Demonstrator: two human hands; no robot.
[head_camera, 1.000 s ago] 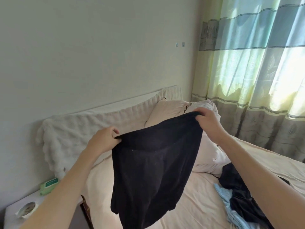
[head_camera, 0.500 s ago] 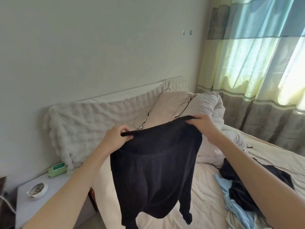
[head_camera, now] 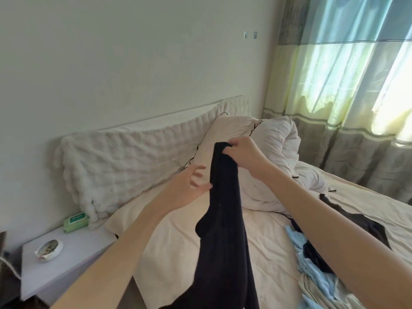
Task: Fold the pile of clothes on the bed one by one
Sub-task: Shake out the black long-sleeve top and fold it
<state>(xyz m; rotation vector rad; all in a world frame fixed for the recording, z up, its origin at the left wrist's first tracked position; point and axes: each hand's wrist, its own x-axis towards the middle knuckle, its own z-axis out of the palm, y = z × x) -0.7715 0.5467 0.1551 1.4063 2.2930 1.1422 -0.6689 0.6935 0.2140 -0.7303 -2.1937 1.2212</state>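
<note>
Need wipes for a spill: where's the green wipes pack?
Head view, lower left: the green wipes pack lies on the white bedside table, against the headboard cover.

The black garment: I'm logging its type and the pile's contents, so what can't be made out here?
- Black garment: hem cut off by the bottom edge; bunched, so its type is unclear.
- Pile: partly hidden by the right arm.
- Left hand: fingers motion-blurred.
</note>
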